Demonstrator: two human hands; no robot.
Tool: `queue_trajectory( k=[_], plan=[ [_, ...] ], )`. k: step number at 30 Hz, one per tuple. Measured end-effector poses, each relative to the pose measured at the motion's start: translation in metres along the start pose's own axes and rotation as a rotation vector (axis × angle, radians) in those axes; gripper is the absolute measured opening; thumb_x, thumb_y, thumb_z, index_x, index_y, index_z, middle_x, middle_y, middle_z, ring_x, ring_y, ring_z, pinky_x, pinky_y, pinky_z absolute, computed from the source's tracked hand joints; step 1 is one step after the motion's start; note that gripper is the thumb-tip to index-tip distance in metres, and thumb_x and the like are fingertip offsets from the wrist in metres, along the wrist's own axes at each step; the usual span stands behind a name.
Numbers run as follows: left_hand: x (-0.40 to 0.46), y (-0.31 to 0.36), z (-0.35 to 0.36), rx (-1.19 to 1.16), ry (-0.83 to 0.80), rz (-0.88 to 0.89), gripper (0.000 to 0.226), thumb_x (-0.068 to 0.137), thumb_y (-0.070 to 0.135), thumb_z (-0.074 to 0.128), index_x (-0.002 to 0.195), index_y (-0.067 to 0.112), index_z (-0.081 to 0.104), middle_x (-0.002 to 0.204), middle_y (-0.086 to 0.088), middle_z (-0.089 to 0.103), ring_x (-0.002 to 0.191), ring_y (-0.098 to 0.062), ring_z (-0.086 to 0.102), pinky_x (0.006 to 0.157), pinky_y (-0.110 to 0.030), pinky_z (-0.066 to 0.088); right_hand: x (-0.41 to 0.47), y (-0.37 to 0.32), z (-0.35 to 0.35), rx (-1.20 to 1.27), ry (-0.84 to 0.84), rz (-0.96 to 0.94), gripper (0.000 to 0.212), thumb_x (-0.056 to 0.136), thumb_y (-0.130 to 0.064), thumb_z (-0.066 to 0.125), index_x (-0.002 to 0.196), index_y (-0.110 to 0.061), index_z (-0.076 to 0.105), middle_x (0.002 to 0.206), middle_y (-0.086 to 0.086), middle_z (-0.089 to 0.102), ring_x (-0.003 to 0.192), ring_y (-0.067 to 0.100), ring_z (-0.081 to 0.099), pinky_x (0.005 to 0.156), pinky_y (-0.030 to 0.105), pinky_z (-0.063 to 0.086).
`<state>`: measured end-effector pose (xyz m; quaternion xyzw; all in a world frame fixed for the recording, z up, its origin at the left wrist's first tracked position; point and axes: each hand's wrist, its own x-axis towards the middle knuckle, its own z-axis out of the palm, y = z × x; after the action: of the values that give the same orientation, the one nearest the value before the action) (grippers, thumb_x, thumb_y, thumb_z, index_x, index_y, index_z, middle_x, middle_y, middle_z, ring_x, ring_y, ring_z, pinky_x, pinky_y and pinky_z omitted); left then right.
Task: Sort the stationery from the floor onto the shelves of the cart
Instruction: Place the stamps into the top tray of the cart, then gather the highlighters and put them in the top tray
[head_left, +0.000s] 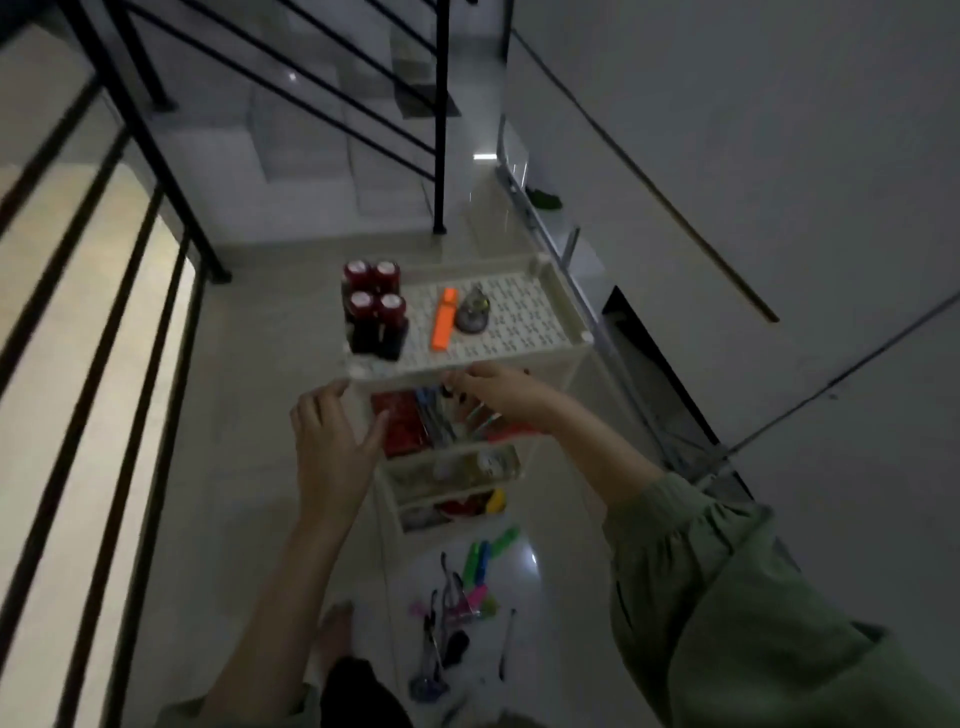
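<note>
Your left hand (332, 441) open, steadying white plastic tiered cart (566, 312) | right hand (498, 389) at second shelf, grip unclear | coloured markers and pens (467, 587) remain on floor.

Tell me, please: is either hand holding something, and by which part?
Neither clearly holds anything. The left hand is open beside the cart; the right hand reaches under its top shelf, fingers blurred.
</note>
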<state>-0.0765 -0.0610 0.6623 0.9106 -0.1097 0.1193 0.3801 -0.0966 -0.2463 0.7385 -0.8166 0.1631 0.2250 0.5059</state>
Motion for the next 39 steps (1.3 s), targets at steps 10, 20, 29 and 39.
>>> queue_trajectory(
  k=[10, 20, 29, 39],
  plan=[
    [-0.196, -0.018, 0.021, 0.033, -0.829, -0.472, 0.041, 0.090, 0.028, 0.058, 0.121, 0.002, 0.050, 0.117, -0.017, 0.056, 0.106, -0.023, 0.053, 0.081, -0.024, 0.039, -0.054, 0.164, 0.044, 0.003, -0.214, 0.462, 0.047, 0.097, -0.037, 0.045, 0.131, -0.004, 0.045, 0.109, 0.017, 0.064, 0.067, 0.013, 0.055, 0.062, 0.022, 0.048],
    [-0.263, -0.135, 0.102, 0.191, -1.179, -0.554, 0.031, 0.092, 0.034, 0.051, 0.111, 0.010, 0.049, 0.109, -0.012, 0.058, 0.097, -0.018, 0.054, 0.070, -0.023, 0.038, 0.006, 0.340, 0.174, 0.140, -0.133, 0.722, 0.020, 0.095, -0.021, 0.047, 0.102, -0.002, 0.043, 0.084, 0.013, 0.058, 0.057, 0.014, 0.049, 0.048, 0.021, 0.041],
    [-0.278, -0.314, 0.380, 0.161, -0.951, -0.304, 0.012, 0.094, 0.027, 0.047, 0.091, 0.016, 0.044, 0.096, -0.005, 0.056, 0.096, -0.021, 0.058, 0.069, -0.022, 0.034, 0.235, 0.557, 0.237, -0.052, 0.287, 0.435, 0.019, 0.094, -0.019, 0.047, 0.085, -0.003, 0.042, 0.088, 0.016, 0.052, 0.067, 0.024, 0.050, 0.059, 0.030, 0.045],
    [-0.337, -0.360, 0.569, -0.299, -0.384, -0.406, 0.009, 0.091, 0.010, 0.049, 0.094, 0.016, 0.054, 0.090, 0.001, 0.057, 0.090, -0.018, 0.057, 0.070, -0.022, 0.040, 0.399, 0.664, 0.295, -0.217, 0.576, 0.193, 0.059, 0.088, -0.033, 0.060, 0.127, 0.004, 0.035, 0.125, 0.022, 0.048, 0.118, 0.034, 0.046, 0.093, 0.036, 0.041]
  ],
)
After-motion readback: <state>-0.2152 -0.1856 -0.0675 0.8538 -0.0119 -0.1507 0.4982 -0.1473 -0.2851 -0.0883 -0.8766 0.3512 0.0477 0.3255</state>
